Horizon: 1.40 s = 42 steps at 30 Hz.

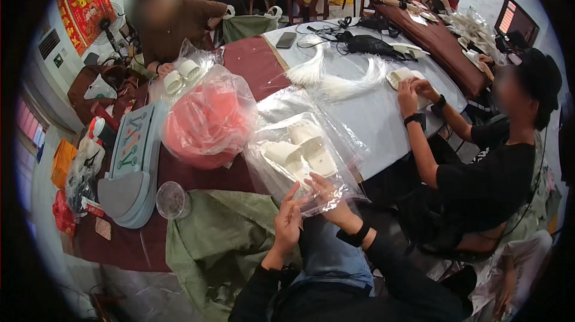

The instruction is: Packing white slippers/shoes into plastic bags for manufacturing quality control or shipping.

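My left hand (288, 221) and right hand (323, 197) both pinch the near edge of a clear plastic bag (299, 148); fingers are closed on the film, nothing else is held. The bag rests on the table (359, 112), its near edge overhanging toward me; inside it lie white slippers (302, 149). Beyond-left of the bag sits a pink bundle in plastic (206, 121); below-left of the bag hangs a green sack (218, 241).

Likely faults: thin film may slip or tear under a fingertip pinch; a tilted opening could let the slippers slide out over the table edge; dragging the bag left may snag the pink bundle.
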Available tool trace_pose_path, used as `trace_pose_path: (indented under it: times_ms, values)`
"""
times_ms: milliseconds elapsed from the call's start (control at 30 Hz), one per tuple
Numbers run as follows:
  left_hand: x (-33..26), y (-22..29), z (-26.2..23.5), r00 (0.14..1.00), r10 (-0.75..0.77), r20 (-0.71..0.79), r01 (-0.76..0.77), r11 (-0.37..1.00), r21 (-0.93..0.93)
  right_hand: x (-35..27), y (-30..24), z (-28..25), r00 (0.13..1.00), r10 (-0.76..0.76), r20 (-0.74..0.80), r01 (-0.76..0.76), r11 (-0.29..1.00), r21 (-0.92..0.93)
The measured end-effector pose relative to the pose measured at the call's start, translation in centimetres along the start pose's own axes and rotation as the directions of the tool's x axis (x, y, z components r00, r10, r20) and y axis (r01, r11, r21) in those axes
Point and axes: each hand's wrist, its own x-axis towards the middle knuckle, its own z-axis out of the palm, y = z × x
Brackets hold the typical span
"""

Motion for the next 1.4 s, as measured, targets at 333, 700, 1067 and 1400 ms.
trace_pose_path:
  times_ms: [333, 700, 1067, 1400]
  values:
    - [6.9, 4.9, -0.9, 0.985, 0.165, -0.055, -0.174, 0.910, -0.377, -1.8, -1.9, -3.4, 0.834, -0.476, -0.279, 0.128, 0.658, -0.742]
    - [9.5, 8.7, -3.1, 0.986, 0.162, -0.029, -0.161, 0.915, -0.370, 5.9, -0.6, -8.4, 0.891, 0.339, -0.303, -0.196, 0.887, 0.417]
    - [7.4, 11.1, -7.6, 0.993, 0.048, -0.105, -0.067, 0.982, -0.178, 7.0, -8.3, -13.4, 0.973, 0.231, -0.010, 0.102, -0.391, 0.915]
    - [1.2, 5.0, -7.8, 0.966, -0.068, -0.249, 0.005, 0.970, -0.244, 5.2, -10.7, -10.4, 0.999, -0.021, 0.031, -0.037, -0.523, 0.852]
